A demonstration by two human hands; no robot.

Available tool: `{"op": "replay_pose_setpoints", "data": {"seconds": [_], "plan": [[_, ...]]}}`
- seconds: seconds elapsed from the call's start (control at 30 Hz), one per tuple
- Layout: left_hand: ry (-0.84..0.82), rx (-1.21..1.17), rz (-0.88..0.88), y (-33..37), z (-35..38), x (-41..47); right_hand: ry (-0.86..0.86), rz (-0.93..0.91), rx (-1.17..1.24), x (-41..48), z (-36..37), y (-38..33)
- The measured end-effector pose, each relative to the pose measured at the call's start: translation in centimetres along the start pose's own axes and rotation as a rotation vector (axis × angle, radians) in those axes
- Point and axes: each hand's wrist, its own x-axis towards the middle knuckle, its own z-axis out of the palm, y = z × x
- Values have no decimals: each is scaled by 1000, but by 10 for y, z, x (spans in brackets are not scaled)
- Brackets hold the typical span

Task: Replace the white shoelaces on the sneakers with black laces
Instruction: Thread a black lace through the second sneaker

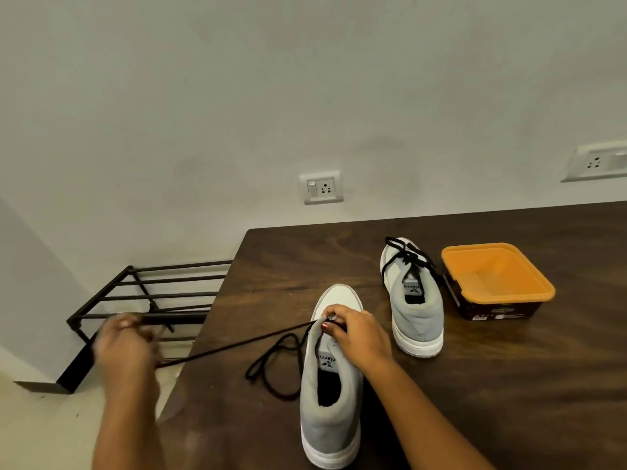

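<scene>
Two grey and white sneakers stand on the dark wooden table (475, 385), heels toward me. The near sneaker (330, 401) has a black lace (237, 344) running taut from its front eyelets out to the left. My left hand (124, 344), blurred, grips that lace beyond the table's left edge. My right hand (356, 334) rests on the near sneaker's tongue, fingers pinched at the eyelets. A slack loop of black lace (271, 371) lies on the table to the left of this shoe. The far sneaker (415, 300) is laced in black.
An orange tub (497, 279) with nothing visible inside stands right of the far sneaker. A black metal rack (149, 300) sits on the floor left of the table. Two wall sockets (320, 187) are on the wall behind.
</scene>
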Motion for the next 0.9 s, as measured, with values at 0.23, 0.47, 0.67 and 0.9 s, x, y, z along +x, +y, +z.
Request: {"op": "replay_pose_setpoints", "data": {"seconds": [0.23, 0.47, 0.67, 0.9], "plan": [[-104, 954, 240, -32, -31, -15, -40, 6, -90, 2, -7, -10], [-625, 1002, 427, -69, 76, -65, -145, 59, -56, 1, -17, -19], [-838, 978, 362, -76, 107, -67, -193, 59, -23, 4, -24, -16], [-778, 189, -263, -60, 112, -75, -206, 44, -146, 3, -26, -17]]}}
